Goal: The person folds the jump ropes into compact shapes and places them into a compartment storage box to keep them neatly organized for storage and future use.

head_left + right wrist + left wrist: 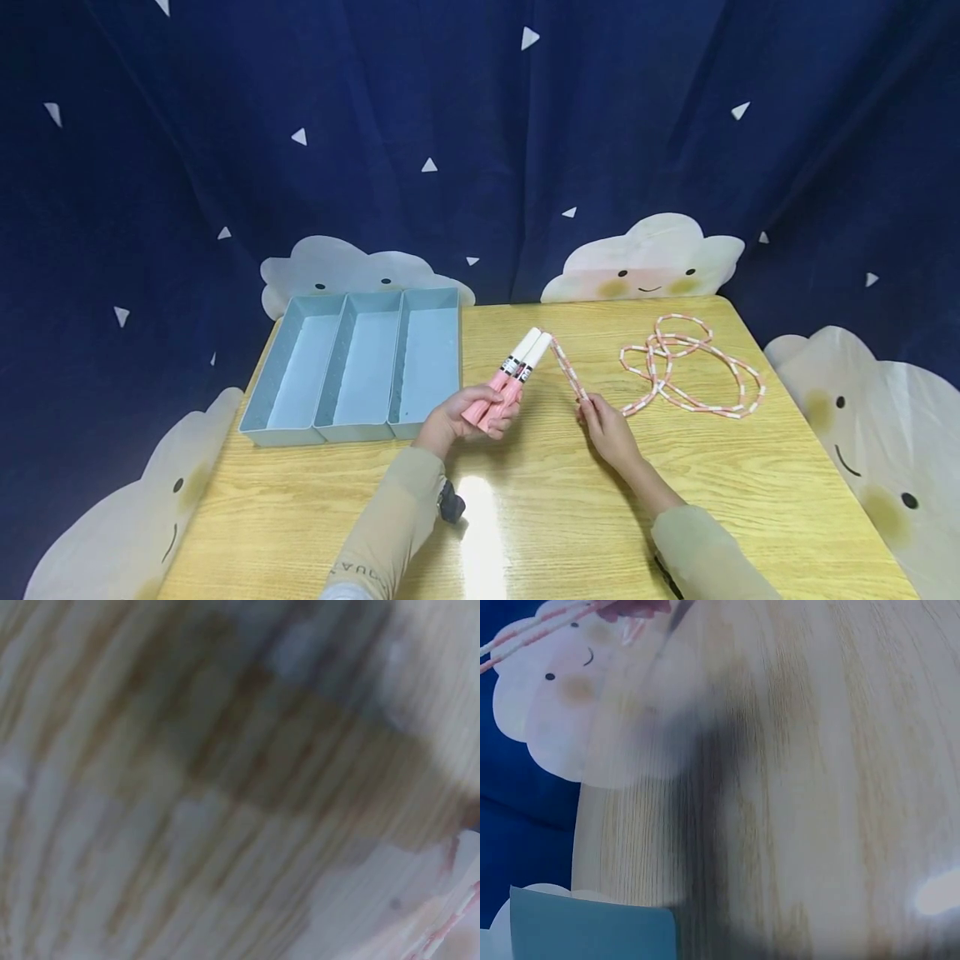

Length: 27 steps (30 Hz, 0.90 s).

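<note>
My left hand (480, 412) grips two pink jump rope handles (501, 385) side by side, their white ends pointing up and away. From those ends the pink and white beaded strands (567, 367) run across to my right hand (609, 429), which pinches them between thumb and fingers above the table. The rest of the rope (705, 408) lies in loose loops beyond the right hand. In the left wrist view, strands (532, 630) cross the top left corner. A bit of rope (450, 921) shows at the lower right of the right wrist view.
A light blue tray (352, 433) with three long compartments stands at the table's back left, close to the left hand. The wooden table (570, 517) ends at a dark blue curtain (420, 100) with white triangles and cloud shapes (652, 250).
</note>
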Each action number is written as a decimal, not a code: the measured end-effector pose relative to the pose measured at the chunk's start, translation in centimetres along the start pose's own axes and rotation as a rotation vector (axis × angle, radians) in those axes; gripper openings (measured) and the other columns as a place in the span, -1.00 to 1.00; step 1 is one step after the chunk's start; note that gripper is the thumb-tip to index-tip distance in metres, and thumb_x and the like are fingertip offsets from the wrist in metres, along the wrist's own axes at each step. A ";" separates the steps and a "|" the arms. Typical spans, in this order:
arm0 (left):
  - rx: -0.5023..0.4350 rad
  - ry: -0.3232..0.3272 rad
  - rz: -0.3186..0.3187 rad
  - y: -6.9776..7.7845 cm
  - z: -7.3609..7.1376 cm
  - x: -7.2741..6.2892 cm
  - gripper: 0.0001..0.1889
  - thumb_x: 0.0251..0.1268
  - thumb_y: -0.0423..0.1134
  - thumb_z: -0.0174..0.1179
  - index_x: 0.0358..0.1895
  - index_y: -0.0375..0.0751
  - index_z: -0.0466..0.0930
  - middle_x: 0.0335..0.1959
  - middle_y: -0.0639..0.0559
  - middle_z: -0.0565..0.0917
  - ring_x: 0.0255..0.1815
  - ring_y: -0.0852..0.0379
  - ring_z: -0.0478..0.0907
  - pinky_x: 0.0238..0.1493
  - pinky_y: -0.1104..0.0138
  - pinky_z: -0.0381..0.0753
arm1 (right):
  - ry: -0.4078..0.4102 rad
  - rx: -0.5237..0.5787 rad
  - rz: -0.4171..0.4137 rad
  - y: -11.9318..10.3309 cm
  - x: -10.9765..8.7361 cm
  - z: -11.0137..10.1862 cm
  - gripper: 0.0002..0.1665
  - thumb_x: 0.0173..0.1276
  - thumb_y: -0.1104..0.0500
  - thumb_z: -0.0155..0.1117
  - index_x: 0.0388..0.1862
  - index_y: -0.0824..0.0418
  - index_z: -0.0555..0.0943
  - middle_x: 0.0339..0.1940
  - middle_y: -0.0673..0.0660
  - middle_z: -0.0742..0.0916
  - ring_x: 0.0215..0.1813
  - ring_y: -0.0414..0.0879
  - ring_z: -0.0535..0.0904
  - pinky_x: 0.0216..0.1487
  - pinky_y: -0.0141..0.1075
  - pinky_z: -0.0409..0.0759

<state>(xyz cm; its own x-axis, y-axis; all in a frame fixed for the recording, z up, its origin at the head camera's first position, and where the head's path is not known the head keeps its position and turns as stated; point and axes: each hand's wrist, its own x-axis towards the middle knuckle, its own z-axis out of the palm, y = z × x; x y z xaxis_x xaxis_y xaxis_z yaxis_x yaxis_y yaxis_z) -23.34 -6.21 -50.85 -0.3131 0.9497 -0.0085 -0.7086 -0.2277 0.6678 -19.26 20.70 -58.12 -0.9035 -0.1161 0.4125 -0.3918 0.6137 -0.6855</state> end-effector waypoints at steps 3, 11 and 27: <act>0.019 0.005 0.002 0.1 0.3 -0.1 -0.79 0.18 -0.35 -0.28 -0.15 -0.13 0.26 -0.47 0.10 0.38 -0.60 0.27 0.24 -0.57 0.52 0.29 | -0.004 -0.022 -0.020 0.0 0.0 0.0 -0.80 0.41 0.25 -0.01 -0.28 0.33 0.54 -0.56 0.08 0.61 -0.53 -0.24 0.45 -0.49 -0.33 0.50; 0.056 -0.031 0.023 0.4 1.1 0.0 -0.83 0.19 -0.30 -0.20 -0.14 -0.11 0.24 -0.46 0.12 0.37 -0.59 0.26 0.20 -0.55 0.53 0.27 | -0.026 -0.127 -0.115 -1.0 0.1 -0.2 -0.88 0.31 0.32 0.11 -0.42 0.28 0.54 -0.69 -0.09 0.46 -0.66 -0.32 0.25 -0.66 -0.42 0.33; 0.041 -0.008 0.031 0.6 1.1 -0.2 -0.83 0.21 -0.33 -0.25 -0.15 -0.13 0.23 -0.47 0.12 0.38 -0.59 0.28 0.24 -0.53 0.54 0.22 | -0.248 -0.352 -0.175 -4.4 1.3 -1.6 -0.85 0.33 0.21 0.11 -0.46 0.16 0.51 -0.69 -0.12 0.47 -0.63 -0.23 0.37 -0.62 -0.34 0.37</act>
<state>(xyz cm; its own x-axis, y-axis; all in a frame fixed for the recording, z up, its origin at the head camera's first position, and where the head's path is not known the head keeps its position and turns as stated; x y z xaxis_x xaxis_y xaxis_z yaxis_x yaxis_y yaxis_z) -23.02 -6.29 -49.62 -0.3291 0.9441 0.0185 -0.6720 -0.2479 0.6979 -18.40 19.09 -53.60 -0.8601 -0.3982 0.3187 -0.4979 0.7912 -0.3551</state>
